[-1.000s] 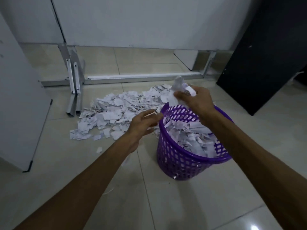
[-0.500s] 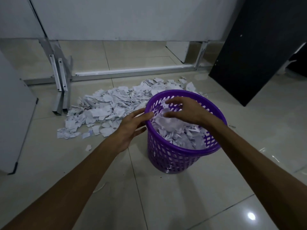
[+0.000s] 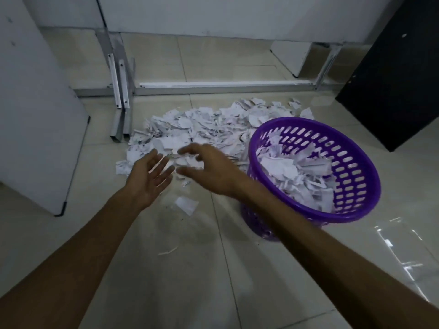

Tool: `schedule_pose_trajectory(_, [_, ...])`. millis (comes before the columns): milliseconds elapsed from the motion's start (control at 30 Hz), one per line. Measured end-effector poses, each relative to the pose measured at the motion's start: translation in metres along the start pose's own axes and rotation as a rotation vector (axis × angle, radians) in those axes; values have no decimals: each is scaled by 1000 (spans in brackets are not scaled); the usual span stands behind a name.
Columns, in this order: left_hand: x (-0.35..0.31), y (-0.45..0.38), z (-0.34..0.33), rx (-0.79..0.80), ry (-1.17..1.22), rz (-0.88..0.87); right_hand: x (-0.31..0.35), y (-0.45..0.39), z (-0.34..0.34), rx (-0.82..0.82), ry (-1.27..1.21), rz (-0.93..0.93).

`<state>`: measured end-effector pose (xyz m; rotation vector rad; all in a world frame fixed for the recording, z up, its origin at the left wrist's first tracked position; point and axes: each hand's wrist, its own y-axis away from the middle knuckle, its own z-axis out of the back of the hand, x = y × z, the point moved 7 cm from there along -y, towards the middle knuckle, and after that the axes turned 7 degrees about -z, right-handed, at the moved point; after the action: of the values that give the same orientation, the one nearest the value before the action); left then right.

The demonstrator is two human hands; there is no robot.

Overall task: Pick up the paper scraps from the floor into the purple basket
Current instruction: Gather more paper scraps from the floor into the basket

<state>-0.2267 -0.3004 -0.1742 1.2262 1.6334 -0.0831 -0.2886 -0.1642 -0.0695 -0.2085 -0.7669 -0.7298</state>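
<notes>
- The purple basket [image 3: 316,211] stands on the tiled floor [image 3: 166,281], tilted in the wide-angle view so its open mouth shows. Everything below is placed from it.
- Inside the purple basket lies a heap of torn white paper [image 3: 294,172], filling much of the visible interior; the slotted wall shows above the heap on the far side.
- The pile of paper scraps [image 3: 202,131] lies on the floor to the left of the basket and beyond it, its near-right edge running up against the basket's left wall.
- One loose scrap [image 3: 186,205] lies apart from the pile, on the floor to the left of the basket and nearer the person.
- A thin sliver of paper [image 3: 168,251] lies farther toward the person, left of the basket's foot.
- The left hand [image 3: 148,179] hovers left of the basket, over the near edge of the pile, palm turned inward, fingers spread and straight, holding nothing.
- The right hand [image 3: 209,169] hovers between the left hand and the basket, outside the rim, fingers relaxed and slightly bent with thumb apart from them, holding nothing; its fingertips are blurred.
- Whether either hand touches the scraps beneath cannot be told.
- Beyond the pile, a metal frame [image 3: 213,87] runs across the floor, with two upright brackets at the far left of the basket.
- A dark panel [image 3: 392,74] leans behind and to the right of the basket.
- A white board [image 3: 35,115] stands well to the left.
</notes>
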Motion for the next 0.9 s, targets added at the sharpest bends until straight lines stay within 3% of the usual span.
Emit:
schedule_pose_trajectory(167, [20, -6, 56, -60, -134, 83, -79, 3, -105, 297, 183, -180])
schedule_pose_trajectory(267, [34, -9, 75, -76, -198, 135, -116, 16, -142, 370, 366, -181])
schedule_pose_trajectory(367, [45, -15, 83, -90, -188, 166, -134, 24, -162, 290, 414, -106])
schedule_pose_trajectory(533, [49, -31, 93, -129, -72, 172, -144, 10, -167, 35, 453, -140])
schedule_pose_trajectory(667, [38, -53, 90, -113, 11, 125, -143, -21, -172, -72, 434, -195])
schedule_pose_trajectory(900, [-10, -97, 97, -242, -63, -139, -116, -110, -131, -314, 481, -93])
